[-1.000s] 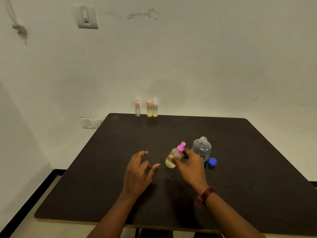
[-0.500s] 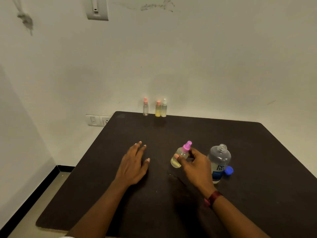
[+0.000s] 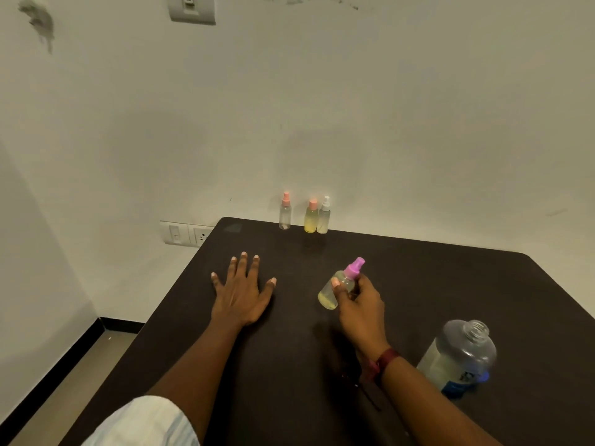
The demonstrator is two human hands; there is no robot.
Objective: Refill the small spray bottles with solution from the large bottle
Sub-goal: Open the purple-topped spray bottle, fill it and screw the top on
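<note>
The small spray bottle (image 3: 336, 288) is a stubby, clear plastic one with a bright pink pump cap. A pale yellow liquid has pooled in its lower end, and the rest of the body looks clear. It is over the middle of the counter (image 3: 434, 284), between the far edge and the large bottle (image 3: 460, 355). It is tilted, with its long axis running from the base at the lower left up to the cap at the upper right. The nozzle points up and toward the far right corner. I cannot tell whether the base touches the dark surface.

The right hand (image 3: 360, 305) grips the bottle just under the cap, with its fingers curled around the neck and the thumb pressed against the near side of the body. A dark red band (image 3: 384, 362) circles that wrist. The left hand (image 3: 240, 292) lies flat on the counter toward the far left corner, palm down and fingers spread, holding nothing.

The large bottle stands near the right edge. It is clear, its threaded neck is uncapped, and it has a blue label low on its side.

Three more small spray bottles stand upright along the far edge. A clear one with a peach cap (image 3: 285, 214) stands apart. A yellow-filled one (image 3: 311, 218) is just beside a white-capped one (image 3: 324, 217).
</note>
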